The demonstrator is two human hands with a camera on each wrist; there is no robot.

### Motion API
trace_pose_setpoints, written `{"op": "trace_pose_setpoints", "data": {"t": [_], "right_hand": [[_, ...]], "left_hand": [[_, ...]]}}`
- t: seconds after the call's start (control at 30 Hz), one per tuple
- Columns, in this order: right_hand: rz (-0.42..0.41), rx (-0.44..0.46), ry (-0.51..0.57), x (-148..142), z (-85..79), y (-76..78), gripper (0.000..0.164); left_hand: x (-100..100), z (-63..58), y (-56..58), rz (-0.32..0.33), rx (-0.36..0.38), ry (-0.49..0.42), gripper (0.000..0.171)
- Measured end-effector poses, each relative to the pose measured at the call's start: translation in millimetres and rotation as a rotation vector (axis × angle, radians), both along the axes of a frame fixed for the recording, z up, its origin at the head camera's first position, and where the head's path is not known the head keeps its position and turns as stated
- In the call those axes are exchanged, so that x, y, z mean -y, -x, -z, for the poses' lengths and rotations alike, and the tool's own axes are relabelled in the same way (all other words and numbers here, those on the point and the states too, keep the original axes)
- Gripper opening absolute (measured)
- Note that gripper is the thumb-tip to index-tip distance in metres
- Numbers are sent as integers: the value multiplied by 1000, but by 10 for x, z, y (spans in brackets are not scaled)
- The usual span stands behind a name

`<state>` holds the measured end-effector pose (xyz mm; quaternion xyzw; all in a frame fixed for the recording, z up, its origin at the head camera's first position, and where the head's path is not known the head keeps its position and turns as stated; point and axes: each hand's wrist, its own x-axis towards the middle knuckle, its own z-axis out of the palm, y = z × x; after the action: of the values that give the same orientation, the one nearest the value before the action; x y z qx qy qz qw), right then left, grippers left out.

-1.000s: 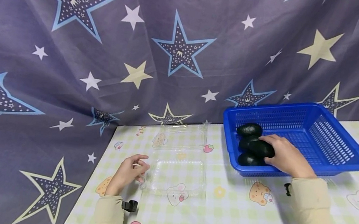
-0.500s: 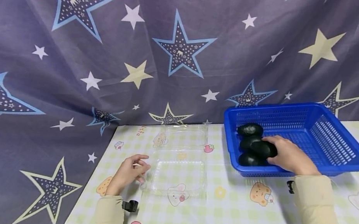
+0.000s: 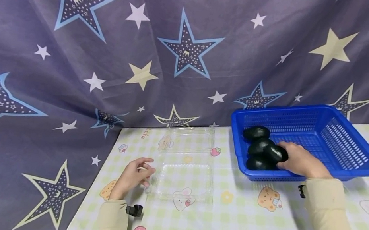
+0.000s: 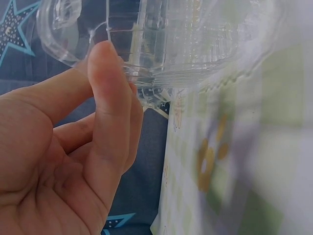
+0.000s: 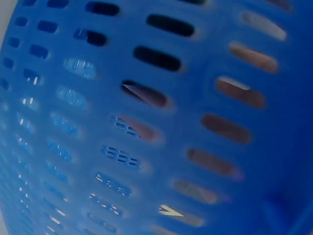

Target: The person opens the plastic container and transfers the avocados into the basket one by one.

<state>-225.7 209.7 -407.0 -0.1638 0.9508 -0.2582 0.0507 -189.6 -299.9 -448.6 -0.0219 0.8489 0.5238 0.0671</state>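
In the head view, my right hand [image 3: 298, 159] reaches over the near rim of a blue basket [image 3: 341, 178] and grips a dark green avocado [image 3: 277, 154] from its right side. Other avocados [image 3: 257, 133] lie against that one at the basket's left end. A clear plastic clamshell box [image 3: 185, 181] lies on the table with its lid [image 3: 190, 140] folded back. My left hand [image 3: 132, 177] pinches the box's left edge between thumb and fingertips, seen closer in the left wrist view with the clear box [image 4: 190, 44]. The basket wall [image 5: 98, 132] hides most of my right hand in the right wrist view.
A checked tablecloth [image 3: 239, 228] with cartoon prints covers the table. Behind it hangs a purple star-patterned curtain [image 3: 109, 39], close to the lid and the basket's far side. The basket's right part shows its slotted floor [image 3: 300, 139].
The right hand and its avocado have shifted slightly to the right within the basket, leaving more of the avocado beside it visible. The left hand and the clamshell box stay where they were.
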Motion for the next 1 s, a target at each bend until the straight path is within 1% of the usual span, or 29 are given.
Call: {"op": "trace_pose_setpoints", "data": {"t": [0.13,0.33,0.5,0.57,0.63,0.7,0.77,0.87,0.93,1.0], "right_hand": [[19,32,-23,-4,2,12,63],[26,38,-23,-7,18,20,57],[38,54,-27,-15,33,10,59],[47,67,-27,-21,30,-3,60],[62,78,-24,-24,21,-16,61],[72,78,-24,-24,11,-25,61],[77,65,-19,-22,7,-30,62],[80,39,-10,-15,5,-39,62],[83,27,-4,-12,11,-43,62],[84,9,1,-9,17,-47,61]], "left_hand": [[7,12,-5,-1,-13,-14,50],[16,19,0,1,-19,-18,51],[10,6,7,-2,-3,-27,51],[-8,-25,-1,1,3,-28,50],[-40,-88,-25,5,4,-30,48],[-74,-165,-62,9,5,-30,45],[-91,-214,-87,20,-11,-31,44],[-103,-251,-114,28,-21,-40,43],[-97,-246,-112,29,-16,-43,44],[-92,-235,-104,18,6,-45,44]]}}
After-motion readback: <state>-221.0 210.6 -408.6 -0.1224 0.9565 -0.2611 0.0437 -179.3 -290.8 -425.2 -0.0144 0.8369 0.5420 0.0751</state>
